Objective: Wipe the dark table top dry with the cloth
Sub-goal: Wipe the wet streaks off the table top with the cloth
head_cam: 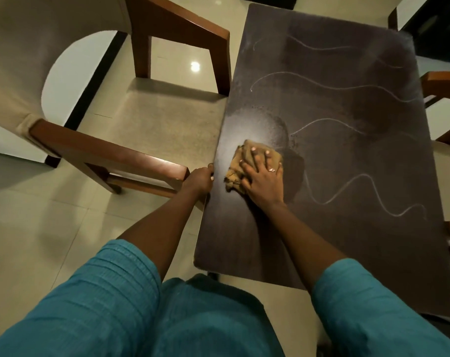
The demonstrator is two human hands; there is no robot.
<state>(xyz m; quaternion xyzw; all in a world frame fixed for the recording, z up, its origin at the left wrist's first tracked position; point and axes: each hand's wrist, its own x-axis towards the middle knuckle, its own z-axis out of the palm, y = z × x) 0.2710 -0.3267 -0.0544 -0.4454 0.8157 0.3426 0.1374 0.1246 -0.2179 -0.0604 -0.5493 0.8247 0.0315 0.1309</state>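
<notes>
Floor point(38, 215): pale glossy tiles, a lamp reflection showing beyond the chair. Dark table top point(347, 155): long rectangle with rounded corners, running away from the wearer on the right of the view; surface carried thin pale wavy streaks across its far and right portions and a speckled, duller patch just beyond the cloth. Chair point(152, 124): wooden frame with beige seat and back, standing hard against the table's left edge; parts of further wooden chairs showed at the right edge of the view. Sleeves point(110, 292): teal fabric, reaching to about the elbow on both arms. Right hand point(264, 176): laid palm down on the cloth, fingers spread flat and pressing it to the table rather than gripping it; a ring was on one finger. Cloth point(240, 164): tan, bunched, lying on the table top near its left edge, roughly midway along the length, mostly covered by the right hand. Left hand point(199, 180): curled closed over the table's left edge, just beside the chair's front corner, thumb on top of the rim.
</notes>
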